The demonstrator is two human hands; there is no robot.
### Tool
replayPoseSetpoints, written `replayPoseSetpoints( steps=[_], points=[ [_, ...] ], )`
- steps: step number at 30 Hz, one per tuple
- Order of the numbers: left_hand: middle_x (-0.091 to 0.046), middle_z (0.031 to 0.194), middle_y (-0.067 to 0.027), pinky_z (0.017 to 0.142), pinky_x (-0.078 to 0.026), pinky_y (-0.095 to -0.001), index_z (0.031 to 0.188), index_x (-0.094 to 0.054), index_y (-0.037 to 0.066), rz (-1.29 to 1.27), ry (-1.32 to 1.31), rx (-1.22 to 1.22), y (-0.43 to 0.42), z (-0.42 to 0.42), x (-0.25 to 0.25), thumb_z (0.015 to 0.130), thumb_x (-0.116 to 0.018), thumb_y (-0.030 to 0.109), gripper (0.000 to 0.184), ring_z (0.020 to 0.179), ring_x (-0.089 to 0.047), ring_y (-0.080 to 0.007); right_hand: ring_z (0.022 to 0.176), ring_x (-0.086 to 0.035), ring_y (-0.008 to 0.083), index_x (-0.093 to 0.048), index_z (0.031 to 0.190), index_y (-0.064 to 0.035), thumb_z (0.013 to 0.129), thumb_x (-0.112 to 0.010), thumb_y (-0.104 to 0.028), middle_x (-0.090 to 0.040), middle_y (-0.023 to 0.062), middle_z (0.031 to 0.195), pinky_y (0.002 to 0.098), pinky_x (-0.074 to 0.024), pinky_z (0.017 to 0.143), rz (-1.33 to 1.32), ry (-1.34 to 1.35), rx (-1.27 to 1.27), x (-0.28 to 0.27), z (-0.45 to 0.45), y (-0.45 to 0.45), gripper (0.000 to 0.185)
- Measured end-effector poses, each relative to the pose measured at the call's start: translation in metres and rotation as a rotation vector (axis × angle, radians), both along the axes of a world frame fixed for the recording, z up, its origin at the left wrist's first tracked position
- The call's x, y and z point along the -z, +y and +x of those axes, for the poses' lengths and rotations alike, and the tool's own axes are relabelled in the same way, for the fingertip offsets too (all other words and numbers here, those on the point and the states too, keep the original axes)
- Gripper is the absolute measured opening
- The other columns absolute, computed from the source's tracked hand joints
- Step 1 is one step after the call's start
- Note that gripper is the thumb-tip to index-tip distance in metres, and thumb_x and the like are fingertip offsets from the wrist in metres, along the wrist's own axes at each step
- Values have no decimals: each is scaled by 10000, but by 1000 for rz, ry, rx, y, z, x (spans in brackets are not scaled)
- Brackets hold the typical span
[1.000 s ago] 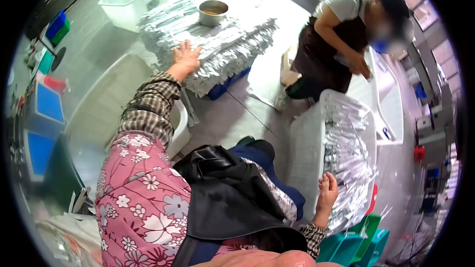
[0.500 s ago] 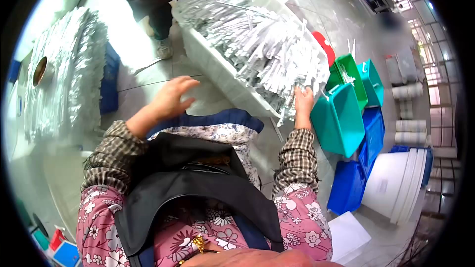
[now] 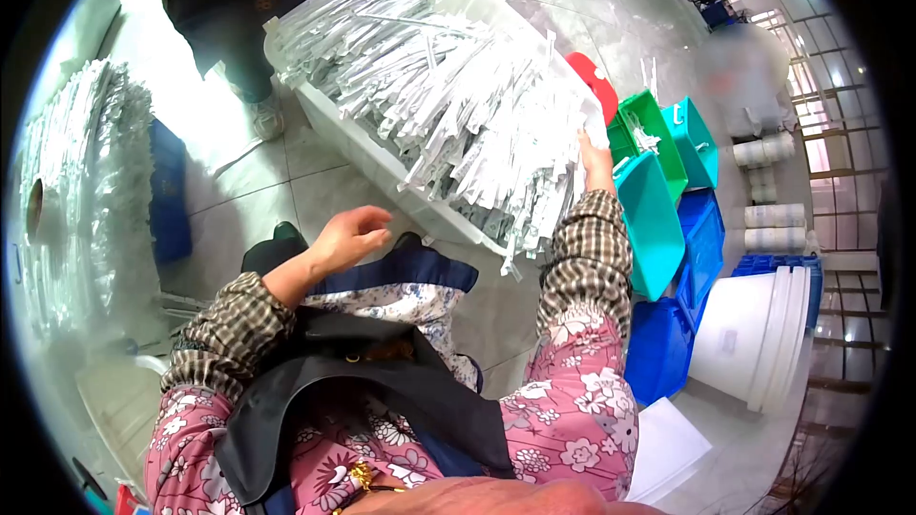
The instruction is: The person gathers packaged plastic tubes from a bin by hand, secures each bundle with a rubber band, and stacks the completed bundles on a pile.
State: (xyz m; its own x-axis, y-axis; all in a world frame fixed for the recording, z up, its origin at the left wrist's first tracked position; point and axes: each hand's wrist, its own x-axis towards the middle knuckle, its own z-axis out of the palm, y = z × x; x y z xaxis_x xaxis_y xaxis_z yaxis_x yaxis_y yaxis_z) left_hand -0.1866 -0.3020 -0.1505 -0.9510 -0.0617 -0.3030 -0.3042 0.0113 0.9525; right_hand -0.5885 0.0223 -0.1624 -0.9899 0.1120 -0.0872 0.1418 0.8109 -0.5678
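My left hand (image 3: 351, 238) hangs in the air over my lap, fingers loosely bent and apart, holding nothing. My right hand (image 3: 595, 154) is at the right end of a large white tub (image 3: 367, 148), by its rim; its fingertips are lost in glare, so what they grip, if anything, cannot be made out. The tub is heaped with thin silvery-white strips (image 3: 468, 95), some hanging over its near edge.
Another person (image 3: 239, 0) stands beyond the tub. Silvery stacks (image 3: 86, 191) are at left, beside a blue crate (image 3: 170, 191). Right of the tub are a red object (image 3: 592, 84), a green bin (image 3: 658, 138), teal bins (image 3: 652, 229), blue bins (image 3: 658, 353) and a white bucket (image 3: 739, 339).
The view has swung right, from the foil stack to the tub. My left hand has left that stack. My right hand has moved from the strips' near corner to the tub's right end.
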Motion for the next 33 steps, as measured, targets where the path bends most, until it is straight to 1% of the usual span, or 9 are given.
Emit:
replayPoseSetpoints(
  steps=[1, 4, 5, 8, 9, 11, 14, 20, 33],
  points=[
    [-649, 996, -94, 792, -486, -285, 1154, -574, 7, 12, -62, -17, -1, 3, 3, 847, -637, 193, 364, 906, -601, -143, 1155, -534, 318, -479, 1292, 60, 727, -639, -652, -527, 235, 1282, 383, -406, 965, -151, -68, -15, 17, -18, 9, 923],
    [-640, 1004, -78, 830, -478, -284, 1199, -543, -12, -33, -125, 6, -11, 16, 15, 879, -606, 171, 374, 919, -595, -139, 1157, -529, 279, -550, 1210, 88, 679, -674, -677, -568, 209, 1233, 378, -397, 971, -170, -339, -132, -22, 9, -37, 940],
    [-641, 991, -74, 806, -482, -278, 1188, -547, -16, 25, -110, -19, -14, 16, 31, 870, -603, 159, 367, 890, -597, -127, 1112, -552, 275, -600, 1129, 105, 659, -722, -628, -606, 202, 1168, 375, -415, 945, -59, -270, -148, -37, 18, -54, 879],
    [-645, 1017, -89, 805, -487, -287, 1141, -579, -2, 58, -131, -83, -20, 6, 33, 842, -633, 183, 355, 913, -604, -148, 1046, -581, 270, -597, 1125, 111, 662, -772, -518, -623, 190, 1131, 370, -434, 913, 93, -275, -271, -56, 31, -75, 800],
    [-646, 1016, -88, 806, -486, -286, 1136, -582, -2, 100, -135, -92, -19, 3, 34, 840, -634, 182, 352, 910, -606, -145, 1007, -599, 269, -604, 1098, 118, 680, -781, -394, -638, 183, 1099, 365, -448, 889, -143, -236, -356, -31, 15, -59, 684],
    [-650, 1013, -87, 807, -486, -283, 1126, -587, -4, 166, -148, -112, -15, 38, 25, 838, -636, 179, 345, 904, -609, -140, 1002, -600, 259, -610, 1082, 118, 690, -770, -326, -646, 178, 1077, 361, -450, 883, -133, -173, -393, -34, 55, -49, 614],
    [-653, 989, -82, 792, -486, -277, 1122, -588, -8, 166, -94, -73, -10, 28, 41, 833, -636, 169, 342, 871, -609, -130, 963, -613, 257, -590, 1107, 125, 682, -749, -264, -652, 177, 1058, 367, -466, 845, -65, -129, -429, -3, 22, -30, 598],
    [-656, 908, -59, 747, -486, -263, 1095, -597, -13, 194, -74, -139, -15, 16, 31, 831, -627, 149, 311, 805, -603, -110, 933, -621, 261, -572, 1121, 137, 682, -737, -248, -648, 187, 1055, 372, -475, 812, 88, -132, -334, -1, 18, -39, 607],
    [-630, 837, -62, 648, -497, -268, 1059, -575, -46, 153, -48, -255, -28, 9, 34, 843, -606, 113, 269, 689, -587, -116, 881, -632, 265, -542, 1132, 162, 693, -712, -218, -642, 208, 1045, 378, -491, 751, -68, -30, -111, -21, 47, -50, 605]
  ],
)
